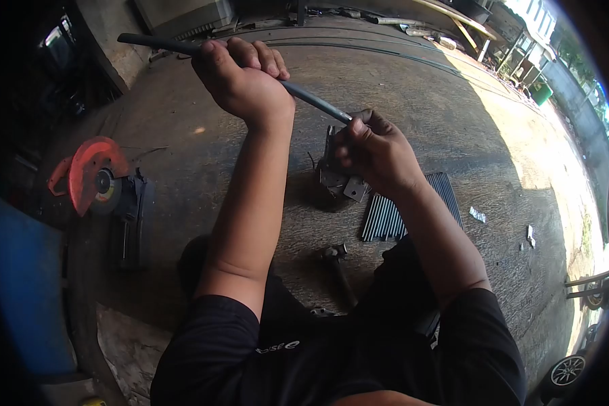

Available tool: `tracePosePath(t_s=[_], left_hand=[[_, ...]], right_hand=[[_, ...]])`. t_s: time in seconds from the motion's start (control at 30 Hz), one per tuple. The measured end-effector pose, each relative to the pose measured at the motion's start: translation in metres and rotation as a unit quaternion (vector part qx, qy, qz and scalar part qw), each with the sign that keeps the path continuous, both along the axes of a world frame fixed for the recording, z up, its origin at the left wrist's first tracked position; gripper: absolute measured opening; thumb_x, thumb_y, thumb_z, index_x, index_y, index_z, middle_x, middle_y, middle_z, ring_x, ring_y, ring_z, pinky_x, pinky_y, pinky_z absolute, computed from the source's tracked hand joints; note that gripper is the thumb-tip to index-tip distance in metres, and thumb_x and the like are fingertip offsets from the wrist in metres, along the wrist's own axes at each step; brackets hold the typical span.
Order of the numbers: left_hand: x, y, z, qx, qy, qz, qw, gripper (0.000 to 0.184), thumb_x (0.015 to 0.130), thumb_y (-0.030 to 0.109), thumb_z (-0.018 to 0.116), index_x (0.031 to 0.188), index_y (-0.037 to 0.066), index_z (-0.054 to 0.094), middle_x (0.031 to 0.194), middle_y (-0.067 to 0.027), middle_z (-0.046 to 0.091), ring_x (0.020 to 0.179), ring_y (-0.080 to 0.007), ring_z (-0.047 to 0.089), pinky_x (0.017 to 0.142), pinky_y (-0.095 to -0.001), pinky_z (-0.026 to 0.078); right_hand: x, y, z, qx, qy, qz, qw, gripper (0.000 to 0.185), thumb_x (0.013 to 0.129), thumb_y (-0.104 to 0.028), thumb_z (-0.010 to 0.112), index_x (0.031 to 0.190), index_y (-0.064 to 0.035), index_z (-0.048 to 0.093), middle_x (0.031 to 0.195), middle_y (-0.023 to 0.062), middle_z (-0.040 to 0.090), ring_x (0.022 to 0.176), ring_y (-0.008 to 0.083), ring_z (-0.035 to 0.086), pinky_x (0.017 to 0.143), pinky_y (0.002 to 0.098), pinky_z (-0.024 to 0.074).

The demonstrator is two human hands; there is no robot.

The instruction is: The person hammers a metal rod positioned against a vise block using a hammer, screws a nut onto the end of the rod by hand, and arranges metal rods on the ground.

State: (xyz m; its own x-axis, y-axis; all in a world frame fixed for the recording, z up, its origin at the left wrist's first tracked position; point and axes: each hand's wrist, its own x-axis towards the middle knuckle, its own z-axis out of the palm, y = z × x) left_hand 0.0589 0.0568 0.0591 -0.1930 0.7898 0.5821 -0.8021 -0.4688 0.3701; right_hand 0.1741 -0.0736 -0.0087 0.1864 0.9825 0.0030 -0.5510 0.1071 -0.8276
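A long grey metal rod point(314, 101) slants across the upper middle of the view, its far end up at the left. My left hand point(254, 84) is wrapped round it partway along. The near end sits between the thumb and fingers of my right hand point(379, 145). Just below that hand stands a dark metal fixture with a plate point(355, 189), partly covered by the hand. Several cut rods point(384, 220) lie side by side under my right forearm. A hammer point(338, 264) rests on the floor between my legs.
A cut-off saw with a red guard point(98, 169) stands at the left. Beside it, at the lower left, is a blue panel point(24, 284). Long thin rods point(358, 47) lie across the far floor. Scraps point(478, 214) lie at the right, near a wheel point(567, 370).
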Motion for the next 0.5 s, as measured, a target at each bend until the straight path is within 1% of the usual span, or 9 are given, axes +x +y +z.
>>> tracePosePath(t_s=[0.07,0.1,0.17,0.3,0.37,0.4,0.47,0.5], left_hand=[[0.000,0.001,0.000,0.001,-0.005,0.001,1.000,0.023,0.099,0.038,0.039,0.089,0.017,0.036,0.060,0.0029,0.038,0.043,-0.0097,0.037,0.038,-0.0250,0.032],[-0.001,0.002,0.001,0.001,-0.010,0.003,1.000,0.023,0.099,0.038,0.038,0.089,0.017,0.036,0.060,0.0028,0.038,0.043,-0.0096,0.037,0.038,-0.0248,0.032],[-0.002,0.003,0.001,-0.007,-0.011,0.003,1.000,0.023,0.099,0.038,0.037,0.090,0.017,0.036,0.060,0.0029,0.038,0.043,-0.0096,0.036,0.038,-0.0247,0.032],[-0.003,0.002,0.004,-0.023,-0.010,0.010,1.000,0.022,0.099,0.038,0.036,0.093,0.017,0.036,0.060,0.0029,0.038,0.043,-0.0097,0.036,0.038,-0.0247,0.032],[-0.003,0.002,0.003,-0.019,-0.006,0.012,1.000,0.021,0.099,0.038,0.035,0.094,0.017,0.036,0.060,0.0029,0.038,0.043,-0.0098,0.036,0.038,-0.0250,0.032],[-0.003,0.002,0.003,-0.015,-0.002,0.015,1.000,0.021,0.099,0.038,0.035,0.094,0.018,0.036,0.061,0.0028,0.038,0.043,-0.0099,0.036,0.038,-0.0252,0.032],[-0.004,0.002,0.004,-0.023,-0.001,0.015,1.000,0.021,0.099,0.038,0.035,0.094,0.018,0.036,0.061,0.0028,0.038,0.043,-0.0099,0.036,0.039,-0.0255,0.032],[-0.004,0.001,0.004,-0.030,0.000,0.014,0.999,0.021,0.099,0.038,0.035,0.094,0.018,0.036,0.061,0.0029,0.038,0.043,-0.0100,0.036,0.039,-0.0257,0.032]], right_hand=[[-0.004,-0.001,0.003,0.008,-0.041,-0.009,0.999,0.027,0.093,-0.017,0.062,0.107,0.0007,0.047,0.092,0.0159,0.062,0.080,0.0220,0.066,0.072,0.0319,0.0550],[-0.006,-0.002,0.005,0.008,-0.040,-0.009,0.999,0.027,0.093,-0.017,0.062,0.107,0.0007,0.047,0.092,0.0159,0.062,0.080,0.0220,0.066,0.072,0.0319,0.0550],[-0.008,-0.004,0.009,0.030,-0.099,-0.019,0.994,0.030,0.092,-0.016,0.064,0.110,0.0016,0.047,0.096,0.0171,0.062,0.083,0.0233,0.067,0.074,0.0328,0.0562],[-0.010,-0.005,0.012,0.037,-0.107,-0.026,0.993,0.033,0.091,-0.018,0.065,0.111,0.0028,0.048,0.097,0.0176,0.064,0.083,0.0232,0.068,0.074,0.0332,0.0566],[-0.008,-0.005,0.010,0.031,-0.160,-0.052,0.985,0.033,0.091,-0.019,0.065,0.110,0.0037,0.050,0.094,0.0175,0.065,0.082,0.0226,0.068,0.072,0.0327,0.0563],[-0.008,-0.004,0.010,0.031,-0.160,-0.052,0.985,0.033,0.091,-0.019,0.065,0.110,0.0037,0.050,0.094,0.0175,0.065,0.082,0.0226,0.068,0.072,0.0327,0.0563],[-0.007,-0.004,0.009,0.029,-0.210,-0.073,0.975,0.034,0.092,-0.023,0.064,0.107,0.0050,0.051,0.090,0.0171,0.066,0.081,0.0224,0.069,0.071,0.0318,0.0560],[-0.007,-0.004,0.009,0.029,-0.210,-0.073,0.975,0.034,0.092,-0.023,0.064,0.107,0.0050,0.051,0.090,0.0171,0.066,0.081,0.0224,0.069,0.071,0.0318,0.0560]])
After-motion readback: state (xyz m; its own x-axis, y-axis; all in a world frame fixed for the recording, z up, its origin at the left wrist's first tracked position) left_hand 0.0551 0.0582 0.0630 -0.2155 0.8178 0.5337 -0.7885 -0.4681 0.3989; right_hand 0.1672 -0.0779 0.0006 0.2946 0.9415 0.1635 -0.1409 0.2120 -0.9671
